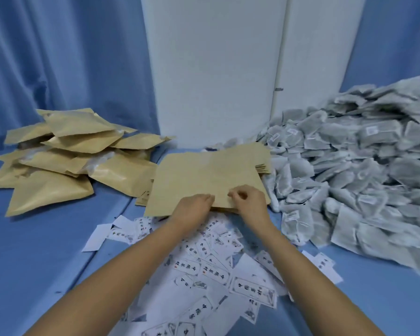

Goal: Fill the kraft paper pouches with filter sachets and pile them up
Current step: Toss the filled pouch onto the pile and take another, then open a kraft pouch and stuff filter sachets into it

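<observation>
— Printed labels (204, 270) lie nearest, reading 中国-something, rest blurred. Left to right?
— Piled left, filled pouches (58, 161); centre, top flat pouch (204, 175), left hand (192, 209) fingers together on its edge, grip unclear, right hand (249, 202) pinching it; filter sachets (361, 178) heaped right.

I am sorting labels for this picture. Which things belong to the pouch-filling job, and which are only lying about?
For the job: empty pouches, touched at the near edge by the left hand and pinched by the right hand; heap of sachets; pile of filled pouches.
Lying about: printed paper slips; white panel; blue cloth.
</observation>
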Available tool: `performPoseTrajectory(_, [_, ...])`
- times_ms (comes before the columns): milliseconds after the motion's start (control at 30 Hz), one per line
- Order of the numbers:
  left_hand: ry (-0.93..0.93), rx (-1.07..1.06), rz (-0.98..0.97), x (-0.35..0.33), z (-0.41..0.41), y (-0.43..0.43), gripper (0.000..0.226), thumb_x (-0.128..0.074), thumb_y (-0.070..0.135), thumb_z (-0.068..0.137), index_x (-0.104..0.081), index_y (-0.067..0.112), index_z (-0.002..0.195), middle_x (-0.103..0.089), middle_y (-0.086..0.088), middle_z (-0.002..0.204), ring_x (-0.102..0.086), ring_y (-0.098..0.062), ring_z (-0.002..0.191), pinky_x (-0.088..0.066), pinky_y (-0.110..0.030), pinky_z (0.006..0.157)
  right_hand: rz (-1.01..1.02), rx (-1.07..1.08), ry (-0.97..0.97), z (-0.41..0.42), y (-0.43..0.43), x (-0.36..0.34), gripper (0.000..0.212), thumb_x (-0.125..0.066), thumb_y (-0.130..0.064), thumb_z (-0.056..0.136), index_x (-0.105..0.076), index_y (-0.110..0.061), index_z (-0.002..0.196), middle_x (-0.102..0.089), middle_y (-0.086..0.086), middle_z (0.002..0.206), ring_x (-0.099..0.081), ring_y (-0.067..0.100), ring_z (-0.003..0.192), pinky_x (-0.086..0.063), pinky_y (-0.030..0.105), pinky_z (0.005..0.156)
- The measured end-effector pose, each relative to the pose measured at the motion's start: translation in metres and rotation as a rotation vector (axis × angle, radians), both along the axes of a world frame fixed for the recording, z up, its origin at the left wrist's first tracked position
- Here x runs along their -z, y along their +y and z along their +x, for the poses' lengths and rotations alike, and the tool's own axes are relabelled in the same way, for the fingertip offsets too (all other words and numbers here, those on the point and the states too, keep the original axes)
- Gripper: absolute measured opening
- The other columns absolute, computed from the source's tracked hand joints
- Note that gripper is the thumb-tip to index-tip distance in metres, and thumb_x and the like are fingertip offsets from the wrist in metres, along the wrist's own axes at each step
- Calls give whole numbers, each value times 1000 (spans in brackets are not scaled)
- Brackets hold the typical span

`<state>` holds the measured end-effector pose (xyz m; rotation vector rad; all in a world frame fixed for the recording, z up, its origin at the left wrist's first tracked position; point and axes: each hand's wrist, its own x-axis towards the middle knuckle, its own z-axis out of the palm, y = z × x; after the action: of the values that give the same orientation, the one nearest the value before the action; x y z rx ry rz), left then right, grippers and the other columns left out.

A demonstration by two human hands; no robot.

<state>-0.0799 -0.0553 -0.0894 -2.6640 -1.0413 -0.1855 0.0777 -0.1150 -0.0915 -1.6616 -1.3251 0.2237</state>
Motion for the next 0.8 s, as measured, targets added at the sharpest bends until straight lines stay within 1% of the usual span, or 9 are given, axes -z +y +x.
performPoseTrajectory(67, [-40, 115, 29, 16, -8, -16, 60, -51, -7, 86, -38, 8, 143, -53, -10, 136, -52, -26, 121, -52, -38, 83, -75, 148, 214, 30, -14, -5, 27, -65, -15, 88, -66, -3, 112, -64, 11, 115, -58, 25, 107, -46, 33, 92])
performPoseTrajectory(167, [-102, 336, 59, 32, -24, -43, 66, -75, -9, 66, -59, 6, 128, -63, -11, 127, -62, -24, 114, -56, -33, 83, -225, 142, 576, 65, -34, -4, 31, -68, -10, 86, -58, -2, 115, -61, 16, 109, -60, 27, 95, -49, 35, 84])
performPoseTrajectory(233, [-114, 462, 23, 35, -32, -50, 52, -79, 15, 75, -64, 12, 125, -63, -2, 127, -61, -16, 114, -55, -28, 83, -219, 87, 781, 70, -43, -2, 27, -64, 2, 85, -58, 1, 111, -61, 23, 104, -60, 30, 90, -50, 41, 86])
performPoseTrajectory(267, [-119, 485, -61, 32, -34, -52, 47, -67, 33, 87, -59, 17, 131, -58, 4, 135, -55, -11, 120, -51, -26, 88, -198, 86, 808, 69, -45, -1, 29, -63, 5, 84, -57, 1, 112, -60, 23, 104, -59, 30, 90, -50, 42, 86])
performPoseTrajectory(367, [-226, 340, -465, 23, -18, -59, 50, -32, 57, 98, -42, 36, 142, -40, 20, 142, -41, 3, 124, -40, -25, 98, -177, 76, 817, 58, -50, 4, 35, -62, 6, 84, -54, -1, 117, -62, 20, 102, -61, 29, 87, -52, 43, 83])
performPoseTrajectory(467, [-578, 129, -748, 19, 30, -67, 50, -38, 50, 99, -42, 24, 141, -44, 3, 130, -47, -11, 121, -36, -24, 100, -188, -68, 885, 36, -55, 13, 28, -55, 6, 87, -62, -2, 113, -66, 18, 94, -63, 27, 78, -52, 37, 70])
performPoseTrajectory(533, [-710, -38, -861, 16, 61, -70, 48, -43, 41, 100, -43, 12, 138, -49, -11, 120, -55, -23, 106, -44, -29, 88, -168, -122, 887, 26, -57, 20, 25, -55, 2, 89, -67, -6, 109, -69, 19, 98, -66, 30, 85, -54, 38, 76])
performPoseTrajectory(633, [-977, -187, -1075, 16, 83, -69, 41, -47, 32, 99, -48, 1, 126, -57, -15, 87, -57, -20, 60, -51, -27, 49, -147, -206, 921, 19, -60, 26, 22, -54, -3, 92, -71, -7, 103, -70, 20, 99, -64, 31, 92, -52, 42, 83])
performPoseTrajectory(800, [-1160, -302, -1182, 17, 84, -61, 19, -45, 23, 100, -53, 7, 107, -54, -10, 71, -54, -16, 55, -55, -26, 54, -105, -210, 901, 21, -60, 31, 22, -55, -12, 96, -69, -9, 113, -70, 15, 108, -66, 26, 100, -53, 34, 87])
